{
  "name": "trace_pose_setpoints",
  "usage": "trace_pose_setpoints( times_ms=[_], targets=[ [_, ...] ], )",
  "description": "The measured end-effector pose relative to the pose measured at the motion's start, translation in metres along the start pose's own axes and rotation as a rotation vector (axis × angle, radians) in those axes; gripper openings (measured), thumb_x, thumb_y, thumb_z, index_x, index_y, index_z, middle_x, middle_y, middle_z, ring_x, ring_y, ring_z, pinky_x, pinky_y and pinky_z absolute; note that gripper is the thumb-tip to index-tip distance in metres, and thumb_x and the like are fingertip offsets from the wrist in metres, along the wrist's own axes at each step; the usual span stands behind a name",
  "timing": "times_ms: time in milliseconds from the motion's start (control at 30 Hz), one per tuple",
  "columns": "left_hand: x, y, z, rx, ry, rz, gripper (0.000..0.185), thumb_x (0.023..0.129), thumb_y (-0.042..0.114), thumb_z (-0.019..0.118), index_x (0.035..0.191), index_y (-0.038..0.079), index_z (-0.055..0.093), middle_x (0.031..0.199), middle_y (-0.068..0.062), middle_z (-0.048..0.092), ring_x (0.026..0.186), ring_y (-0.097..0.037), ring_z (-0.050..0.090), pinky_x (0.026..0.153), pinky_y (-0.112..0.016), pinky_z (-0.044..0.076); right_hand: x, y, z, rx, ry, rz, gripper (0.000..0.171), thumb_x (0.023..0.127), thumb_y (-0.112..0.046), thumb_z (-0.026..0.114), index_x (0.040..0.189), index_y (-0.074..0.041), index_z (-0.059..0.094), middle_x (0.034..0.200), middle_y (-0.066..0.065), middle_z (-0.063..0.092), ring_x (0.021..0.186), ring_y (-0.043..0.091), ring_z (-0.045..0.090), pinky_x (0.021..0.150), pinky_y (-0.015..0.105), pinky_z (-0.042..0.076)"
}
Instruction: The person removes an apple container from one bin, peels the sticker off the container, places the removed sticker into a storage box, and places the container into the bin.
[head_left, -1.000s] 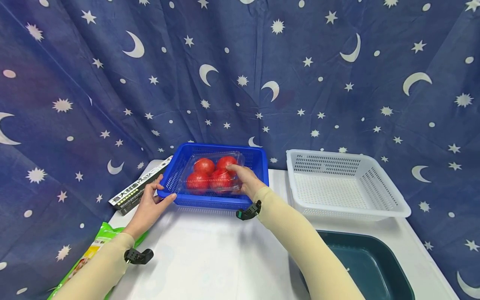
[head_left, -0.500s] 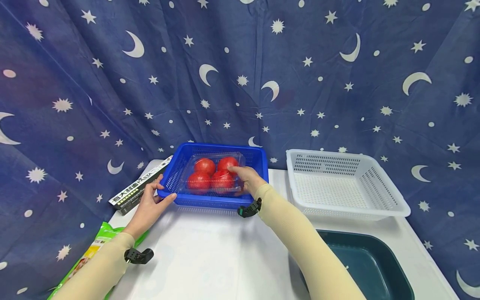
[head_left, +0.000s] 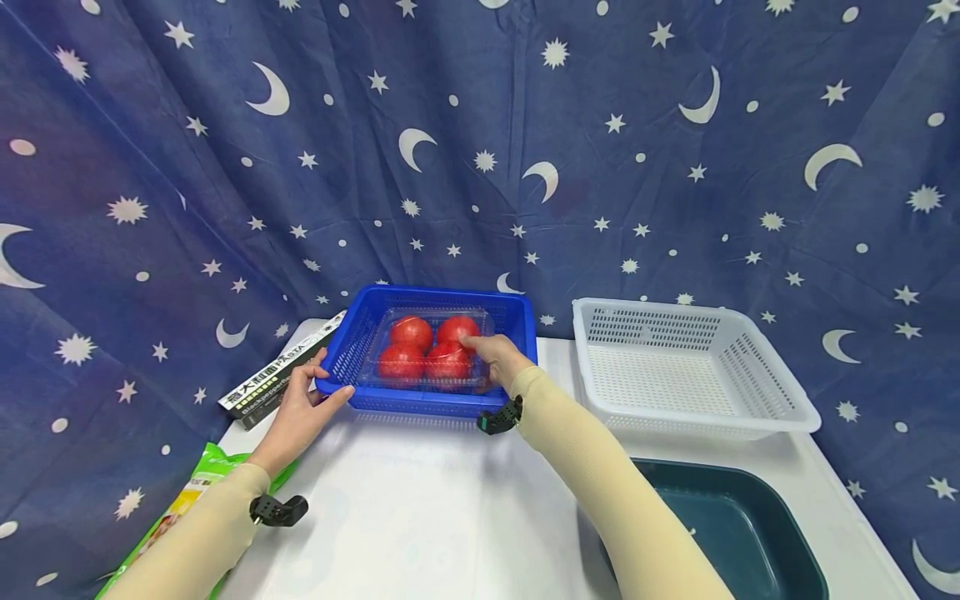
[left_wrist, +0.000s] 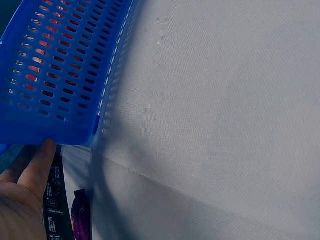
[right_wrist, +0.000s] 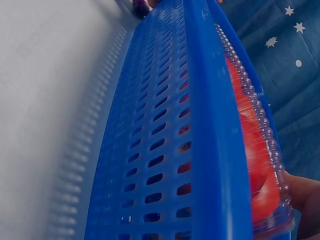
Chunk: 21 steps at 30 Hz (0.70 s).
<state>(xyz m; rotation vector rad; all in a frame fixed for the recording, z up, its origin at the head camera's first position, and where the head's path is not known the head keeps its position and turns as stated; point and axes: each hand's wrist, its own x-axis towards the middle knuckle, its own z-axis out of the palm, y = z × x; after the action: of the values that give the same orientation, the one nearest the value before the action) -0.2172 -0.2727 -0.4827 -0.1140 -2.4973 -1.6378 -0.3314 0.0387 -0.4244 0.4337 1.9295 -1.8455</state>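
A blue slotted basket stands at the back of the white table. Inside it lies a clear plastic box of red tomatoes. My left hand grips the basket's front left corner, thumb on the rim and fingers on the outer wall. My right hand reaches over the front rim and holds the right side of the tomato box, fingers over its lid. The left wrist view shows the basket's wall with my left hand at its corner. The right wrist view shows the basket's rim, the tomato box and my right hand.
An empty white slotted basket stands to the right of the blue one. A dark green tub sits at the front right. A long pasta box lies left of the blue basket, with a green bag at the table's left edge.
The tomato box has settled lower and flatter into the blue basket, shifting slightly right with my right hand. My left hand has stayed on the corner.
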Motion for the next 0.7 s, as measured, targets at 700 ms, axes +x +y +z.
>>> trace_pose_setpoints(
  times_ms=[700],
  targets=[
    [0.0011,-0.0018,0.0006,-0.011,0.002,0.001,0.062,0.099,0.039,0.068,0.129,0.003,0.029,0.171,0.002,0.010,0.132,-0.043,0.052,0.088,-0.008,0.045,0.0036,0.0002,-0.0027,0.048,-0.048,0.037,0.056,0.098,-0.013,0.056,0.147,0.005,0.038,0.148,0.028,0.043,0.132,0.050,0.045,0.099,0.074,0.041]
  ],
)
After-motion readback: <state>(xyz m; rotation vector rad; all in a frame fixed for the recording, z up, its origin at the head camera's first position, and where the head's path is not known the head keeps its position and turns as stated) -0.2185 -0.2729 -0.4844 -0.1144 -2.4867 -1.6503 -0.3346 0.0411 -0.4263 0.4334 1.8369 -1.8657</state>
